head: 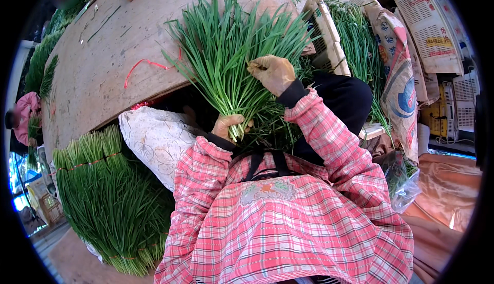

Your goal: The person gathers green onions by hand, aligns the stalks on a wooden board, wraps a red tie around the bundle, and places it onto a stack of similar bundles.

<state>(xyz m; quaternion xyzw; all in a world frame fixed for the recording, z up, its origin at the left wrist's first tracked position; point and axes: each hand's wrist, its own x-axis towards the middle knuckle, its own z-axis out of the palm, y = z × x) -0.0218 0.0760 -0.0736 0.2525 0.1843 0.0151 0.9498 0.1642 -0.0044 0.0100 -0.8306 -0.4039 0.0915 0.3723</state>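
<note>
My left hand (228,125), in a thin stained glove, is closed around the pale stem ends of a fanned bunch of garlic chives (231,56). The leaves spread up and away from me over the edge of the wooden table (150,21). My right hand (272,72), also gloved, is at the right side of the bunch with thumb and index finger bent together near a leaf; whether they pinch one I cannot tell. Loose dark leaves (276,129) lie below the bunch, at my lap. A red plastic tie (144,61) lies on the table, left of the bunch.
Large tied chive bundles (112,191) stand at lower left beside a white patterned cloth (154,137). At right are a plastic crate (339,48) with loose chives (357,41), a woven sack (401,91) and stacked crates (428,25). A person in pink (27,116) is at far left.
</note>
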